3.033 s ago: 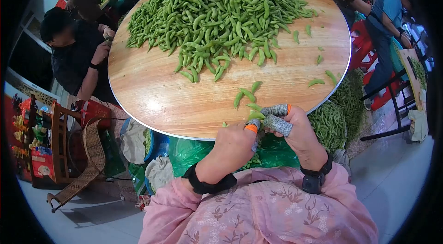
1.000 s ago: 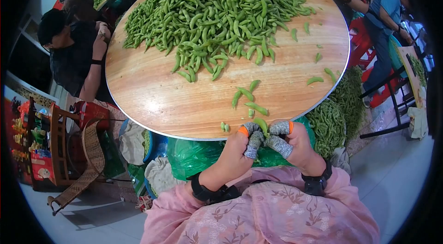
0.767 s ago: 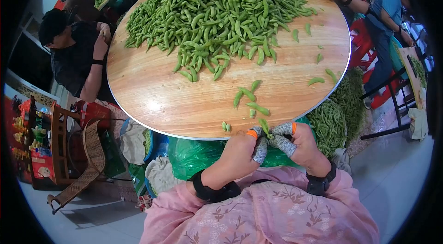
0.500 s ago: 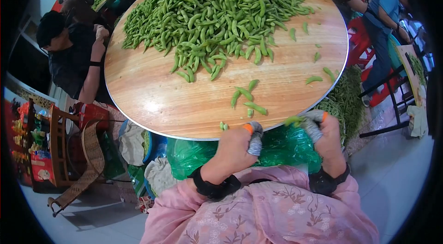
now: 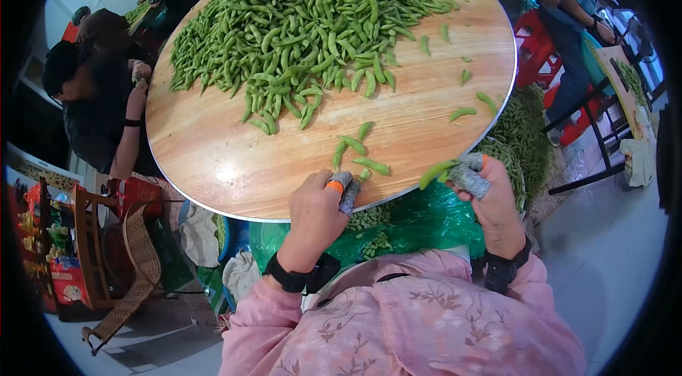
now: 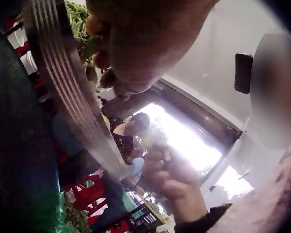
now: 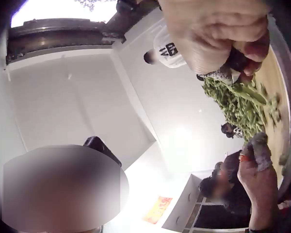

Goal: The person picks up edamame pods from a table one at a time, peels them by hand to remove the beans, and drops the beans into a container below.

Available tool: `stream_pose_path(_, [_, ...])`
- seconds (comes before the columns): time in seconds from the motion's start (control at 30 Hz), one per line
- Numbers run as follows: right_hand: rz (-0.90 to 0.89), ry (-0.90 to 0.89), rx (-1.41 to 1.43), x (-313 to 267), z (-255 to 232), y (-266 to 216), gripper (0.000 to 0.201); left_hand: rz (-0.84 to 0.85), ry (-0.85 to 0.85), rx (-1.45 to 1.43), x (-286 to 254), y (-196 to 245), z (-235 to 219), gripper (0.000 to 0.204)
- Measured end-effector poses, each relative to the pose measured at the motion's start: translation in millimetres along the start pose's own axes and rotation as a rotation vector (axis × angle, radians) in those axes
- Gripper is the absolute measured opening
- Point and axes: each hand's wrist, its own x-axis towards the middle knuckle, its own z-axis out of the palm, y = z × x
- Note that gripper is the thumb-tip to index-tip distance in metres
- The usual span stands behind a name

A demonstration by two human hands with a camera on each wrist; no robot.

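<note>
My right hand [image 5: 491,200], with grey wraps on two digits, pinches a green pod [image 5: 435,173] just beyond the table's front edge. In the right wrist view, this hand [image 7: 218,34] holds the pod [image 7: 252,94] in its fingertips. My left hand [image 5: 315,211] lies over the front edge of the round wooden table [image 5: 234,141], its wrapped digits bent downward; what is beneath them is hidden. Beside those digits lie a small green piece [image 5: 365,174] and several loose pods [image 5: 371,165]. A large heap of pods [image 5: 305,28] covers the far part of the table.
Green plastic [image 5: 426,219] with shelled beans [image 5: 376,242] lies below the table edge. More pods [image 5: 526,141] are heaped at the right. People sit at left and right. A wicker piece [image 5: 141,248] stands lower left, and a side table [image 5: 625,92] far right.
My hands have parted. The right has moved right, carrying a pod; the left has moved left and forward onto the table edge, over where small pieces lay. The head view has shifted.
</note>
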Motion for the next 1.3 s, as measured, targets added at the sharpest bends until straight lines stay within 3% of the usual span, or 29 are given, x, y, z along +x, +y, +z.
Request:
stream_pose_path(0.07, [0.024, -0.093, 0.002, 2.5, 13.5, 0.0, 0.01, 0.026, 0.034, 0.048, -5.5, 5.6, -8.3, 0.023])
stream_pose_path(0.13, [-0.011, -0.158, -0.055, 4.1, 25.7, 6.6, 0.008, -0.035, 0.041, -0.306, -8.1, 19.3, -13.6, 0.03])
stream_pose_path(0.17, [-0.054, -0.212, -0.115, 6.1, 32.2, 7.0, 0.007, -0.026, 0.057, -0.298, -6.2, 24.3, -16.8, 0.03])
stream_pose_path(0.23, [-0.077, -0.267, -0.103, 6.3, 46.5, 1.3, 0.005, -0.173, -0.245, -0.619, -3.1, 32.7, -21.4, 0.034])
stream_pose_path(0.37, [-0.081, -0.336, 0.004, 4.4, 58.9, -2.9, 0.006, -0.377, -0.369, -0.951, -2.8, 25.6, -14.3, 0.02])
stream_pose_path(0.4, [-0.078, -0.334, 0.003, 4.0, 59.0, -3.6, 0.006, -0.338, -0.272, -1.031, -4.5, 26.3, -10.1, 0.019])
stream_pose_path(0.5, [-0.103, -0.346, 0.013, 4.6, 58.6, 0.6, 0.007, -0.364, -0.243, -1.189, -5.1, 25.4, -10.8, 0.019])
stream_pose_path(0.63, [-0.11, -0.367, 0.007, 5.6, 59.6, 1.3, 0.008, -0.413, -0.329, -1.432, -5.4, 25.1, -17.3, 0.017])
stream_pose_path(0.7, [-0.303, -0.411, -0.131, 5.4, 57.8, 4.1, 0.01, -0.379, -0.298, -1.421, -5.3, 25.2, -16.6, 0.015])
stream_pose_path(0.77, [-0.243, -0.395, -0.106, 1.8, 56.6, 7.3, 0.01, -0.368, -0.274, -1.419, -8.5, 26.3, -13.8, 0.013])
stream_pose_path(0.83, [-0.192, -0.378, -0.085, 1.1, 52.1, 9.5, 0.011, -0.266, -0.364, -1.164, -8.0, 25.9, -11.2, 0.015])
stream_pose_path(0.87, [-0.285, -0.26, -0.222, 1.6, 43.1, 9.9, 0.012, -0.279, -0.365, -1.171, -7.9, 25.0, -11.4, 0.015])
stream_pose_path(0.9, [-0.376, -0.139, -0.358, 2.3, 32.7, 10.0, 0.013, -0.234, -0.286, -0.975, -8.4, 22.6, -14.1, 0.015])
stream_pose_path(1.0, [-0.413, 0.207, -0.538, 5.5, -13.7, -10.5, 0.015, -0.149, -0.024, -0.503, -10.6, 7.8, -14.6, 0.02])
stream_pose_path(1.13, [-0.4, 0.516, -0.883, 5.4, -64.4, -13.1, 0.016, -0.019, 0.004, -0.216, -0.9, -2.6, -11.9, 0.025])
stream_pose_path(1.27, [-0.378, 0.381, -0.827, 1.4, -51.3, -10.8, 0.018, 0.019, 0.054, -0.145, 20.1, 19.4, -9.0, 0.026])
stream_pose_path(1.3, [-0.392, 0.28, -0.751, 3.3, -40.8, -6.8, 0.019, -0.019, -0.114, -0.064, 28.8, 25.2, -9.0, 0.027])
